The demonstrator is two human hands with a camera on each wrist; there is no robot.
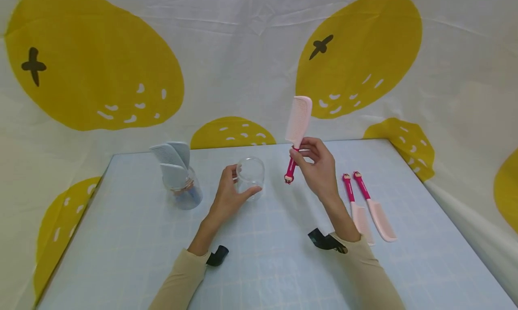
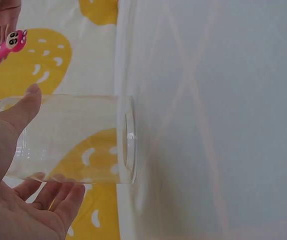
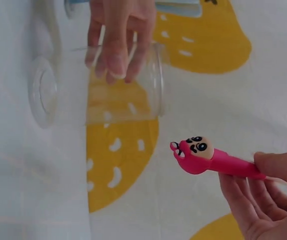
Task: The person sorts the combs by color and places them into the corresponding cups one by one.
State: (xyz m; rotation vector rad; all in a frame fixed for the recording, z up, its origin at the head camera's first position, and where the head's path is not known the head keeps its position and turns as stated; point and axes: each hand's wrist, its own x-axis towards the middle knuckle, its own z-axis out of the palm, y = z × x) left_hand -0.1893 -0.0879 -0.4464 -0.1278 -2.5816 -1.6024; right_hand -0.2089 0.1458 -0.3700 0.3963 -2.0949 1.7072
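Note:
In the head view my left hand (image 1: 227, 196) grips an upright clear glass jar (image 1: 251, 167), thumb on the near side and fingers round the left. The left wrist view shows this jar (image 2: 78, 135) with nothing in it. To its right, my right hand (image 1: 320, 168) pinches a pink comb (image 1: 298, 120) by its dark pink handle, holding it in the air with the teeth part up. A small cartoon head (image 3: 196, 152) forms the handle's lower end, apart from the jar. Two more such combs, a nearer comb (image 1: 362, 220) and a farther-right comb (image 1: 381, 221), lie beside my right forearm.
Left of my left hand stands another glass jar (image 1: 190, 197) holding several light blue combs (image 1: 173, 159). The table (image 1: 259, 265) has a pale blue checked cover. Behind it hangs a white cloth (image 1: 234, 76) with yellow fruit shapes.

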